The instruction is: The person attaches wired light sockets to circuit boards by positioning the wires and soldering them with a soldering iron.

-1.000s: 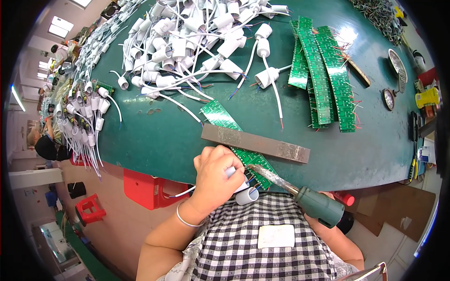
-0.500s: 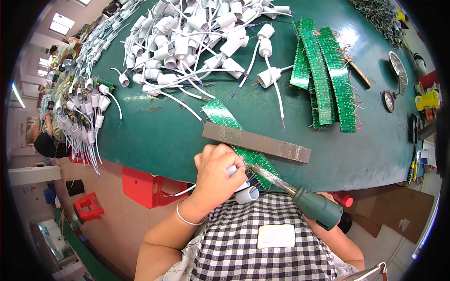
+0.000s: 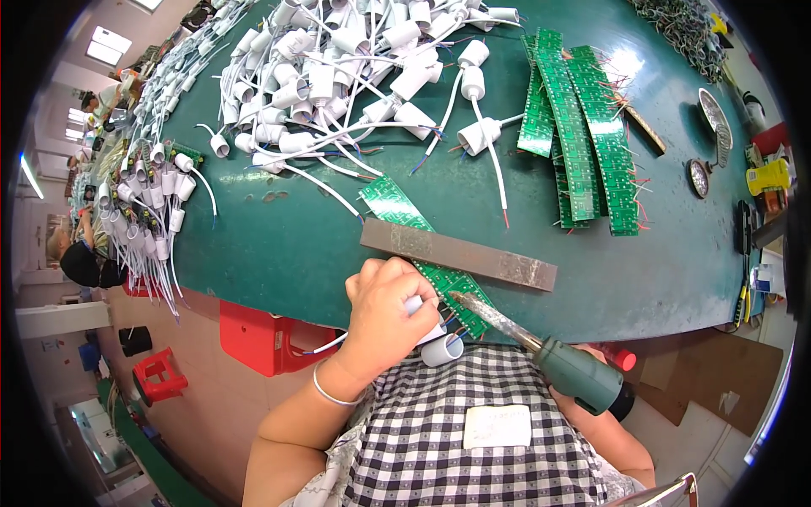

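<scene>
My left hand (image 3: 384, 313) is closed around a white plastic lamp socket (image 3: 413, 305) with a white cable. Right below its fingers hangs another white socket (image 3: 442, 351), its thin coloured wires reaching a green circuit board strip (image 3: 395, 204). The strip lies slantwise at the table's near edge, with a brown-grey rectangular bar (image 3: 460, 253) across it. From the right, my right hand (image 3: 568, 407) grips the dark green handle of a soldering iron (image 3: 576, 372); the handle hides most of its fingers. The iron's tip is over the strip's near part; whether it touches cannot be told.
White sockets with cables (image 3: 321, 80) are heaped at the far middle; more hang off the left edge (image 3: 152, 203). Green board strips (image 3: 583, 135) are stacked at the right, near a thin stick (image 3: 646, 131) and a metal dish (image 3: 712, 110). Red stools (image 3: 253, 338) stand below left.
The soldering iron's tip has shifted slightly right and up along the board, away from my left fingers. My left hand keeps its grip on the socket.
</scene>
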`<control>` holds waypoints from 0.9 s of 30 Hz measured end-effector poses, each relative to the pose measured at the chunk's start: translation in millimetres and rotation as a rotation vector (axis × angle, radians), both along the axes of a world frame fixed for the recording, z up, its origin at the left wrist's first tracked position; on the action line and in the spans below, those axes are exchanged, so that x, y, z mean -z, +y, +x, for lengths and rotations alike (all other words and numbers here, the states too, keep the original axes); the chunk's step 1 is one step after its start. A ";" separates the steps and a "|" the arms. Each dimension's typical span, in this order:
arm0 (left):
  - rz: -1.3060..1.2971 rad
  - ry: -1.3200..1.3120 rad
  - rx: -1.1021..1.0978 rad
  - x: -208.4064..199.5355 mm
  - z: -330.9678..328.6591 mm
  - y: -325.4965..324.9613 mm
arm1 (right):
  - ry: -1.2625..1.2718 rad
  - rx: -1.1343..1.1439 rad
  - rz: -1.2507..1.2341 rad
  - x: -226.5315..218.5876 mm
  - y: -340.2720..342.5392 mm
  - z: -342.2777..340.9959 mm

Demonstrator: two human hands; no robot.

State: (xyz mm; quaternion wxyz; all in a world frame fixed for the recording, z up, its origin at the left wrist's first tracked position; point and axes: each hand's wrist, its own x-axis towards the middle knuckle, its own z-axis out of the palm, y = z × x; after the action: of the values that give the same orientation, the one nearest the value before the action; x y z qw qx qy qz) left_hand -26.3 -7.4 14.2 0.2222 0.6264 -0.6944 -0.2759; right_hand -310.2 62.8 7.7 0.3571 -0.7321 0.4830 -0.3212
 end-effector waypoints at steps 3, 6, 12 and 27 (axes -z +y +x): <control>0.035 0.004 0.019 -1.3 2.3 -1.8 | 0.069 0.002 -0.013 0.3 2.1 0.6; 0.058 0.001 0.029 -2.0 4.6 -2.8 | 0.099 -0.022 -0.050 3.4 4.0 -1.5; 0.064 0.006 0.027 -2.4 3.7 -2.6 | 0.140 0.000 -0.081 -4.0 -1.3 3.5; 0.079 0.005 0.035 -3.0 5.2 -3.8 | 0.117 -0.045 -0.097 3.9 0.3 -1.7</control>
State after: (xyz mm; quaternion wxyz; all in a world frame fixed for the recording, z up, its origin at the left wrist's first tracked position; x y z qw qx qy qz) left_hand -21.1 -11.2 17.2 0.1942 0.6216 -0.6934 -0.3085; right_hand -311.9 63.1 3.9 0.2996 -0.7768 0.4701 -0.2929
